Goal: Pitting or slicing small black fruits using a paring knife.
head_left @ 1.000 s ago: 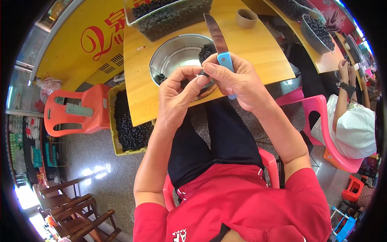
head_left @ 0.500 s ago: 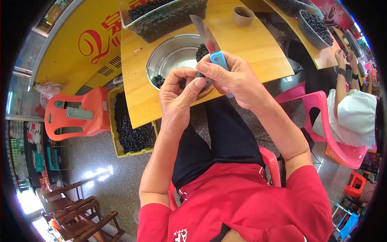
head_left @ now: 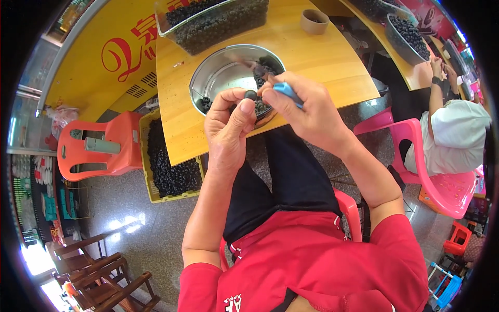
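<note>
Between the thumb and fingers of my left hand (head_left: 228, 125) is a small dark oval piece (head_left: 251, 95); its exact kind cannot be made out. My right hand (head_left: 309, 106) grips a knife (head_left: 288, 93) by its light-blue handle. The blade is smeared by motion and points left and away, over a round metal basin (head_left: 223, 67). Inside the basin, several dark pieces (head_left: 267, 66) lie along its right side and a few at its left. Both hands hover above the basin's near edge, a small gap between them.
A clear tub (head_left: 221, 31) heaped with dark pieces stands on the wooden table (head_left: 332, 67), with a small brown cup (head_left: 314, 22) to its right. A yellow crate (head_left: 174, 196) of dark pieces and an orange chair (head_left: 99, 145) are at left. Another person (head_left: 457, 135) sits at right.
The knife has swung from upright down toward the left, its blade now over the basin. My right hand has moved slightly right, away from my left hand, uncovering the dark piece.
</note>
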A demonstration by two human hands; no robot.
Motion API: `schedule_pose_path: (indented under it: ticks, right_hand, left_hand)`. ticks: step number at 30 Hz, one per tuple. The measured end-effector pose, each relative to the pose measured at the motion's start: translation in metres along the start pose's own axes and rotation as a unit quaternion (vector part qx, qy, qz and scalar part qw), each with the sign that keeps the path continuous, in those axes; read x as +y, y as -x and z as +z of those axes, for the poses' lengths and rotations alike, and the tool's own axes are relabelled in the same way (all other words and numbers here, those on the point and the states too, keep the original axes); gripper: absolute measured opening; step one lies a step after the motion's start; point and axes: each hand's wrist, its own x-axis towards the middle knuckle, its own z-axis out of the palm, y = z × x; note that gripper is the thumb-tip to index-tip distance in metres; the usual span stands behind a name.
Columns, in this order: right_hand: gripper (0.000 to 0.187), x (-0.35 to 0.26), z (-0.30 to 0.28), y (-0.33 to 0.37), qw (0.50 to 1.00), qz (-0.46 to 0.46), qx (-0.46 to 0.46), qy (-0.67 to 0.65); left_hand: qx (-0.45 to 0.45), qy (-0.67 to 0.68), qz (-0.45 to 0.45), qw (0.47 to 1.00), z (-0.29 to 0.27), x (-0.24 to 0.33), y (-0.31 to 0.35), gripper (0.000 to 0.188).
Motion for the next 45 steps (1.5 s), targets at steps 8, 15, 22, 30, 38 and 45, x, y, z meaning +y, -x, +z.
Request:
schedule_pose_path:
  ticks: [8, 15, 22, 30, 38, 45]
  right_hand:
    - [0.012, -0.005, -0.008, 0.004, 0.948, -0.135, -0.036, 0.284]
    - [0.017, -0.003, -0.011, 0.003, 0.937, -0.149, -0.043, 0.312]
    - [0.019, 0.002, -0.007, 0.009, 0.936, -0.132, -0.028, 0.324]
    - [0.018, -0.016, -0.012, 0.004, 0.995, 0.026, -0.026, 0.095]
    - [0.024, -0.022, 0.004, 0.001, 0.977, 0.151, -0.066, -0.136]
    - [0.021, -0.018, 0.008, 0.002, 0.978, 0.134, -0.076, -0.138]
  left_hand:
    - [-0.010, -0.062, 0.028, 0.998, 0.002, 0.001, 0.001, 0.020]
    - [-0.009, -0.064, 0.037, 0.997, -0.001, 0.001, 0.002, 0.022]
    - [-0.012, -0.014, 0.035, 0.999, -0.001, 0.002, 0.007, 0.021]
    - [-0.023, -0.065, 0.087, 0.994, 0.001, 0.008, 0.009, 0.014]
    - [-0.019, -0.098, 0.114, 0.989, 0.002, 0.007, 0.013, 0.017]
    - [-0.017, -0.008, 0.162, 0.987, -0.029, 0.036, 0.019, 0.012]
